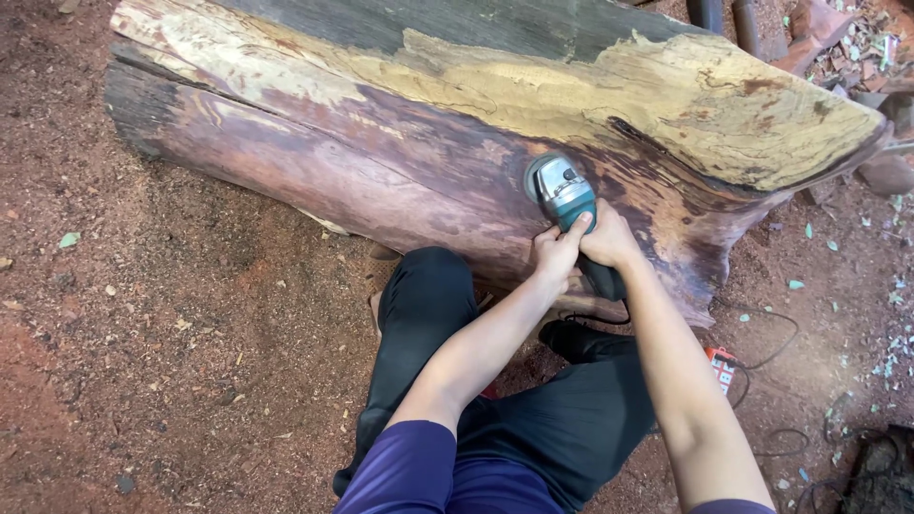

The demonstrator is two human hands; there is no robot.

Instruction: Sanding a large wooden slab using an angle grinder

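From the head camera, both hands are gripping a teal angle grinder whose disc is pressing against the near side of a big log (reddish below, pale yellow on top). The left hand is wrapping its fingers around the grinder's body, and the right hand, just right of it, is closing around the dark handle, while a black cord is lying on the red sawdust ground to the right.

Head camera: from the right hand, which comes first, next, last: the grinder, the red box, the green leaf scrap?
1. Grinder: gripped in the right hand, against the log.
2. Red box: on the ground, right.
3. Green leaf scrap: far left.
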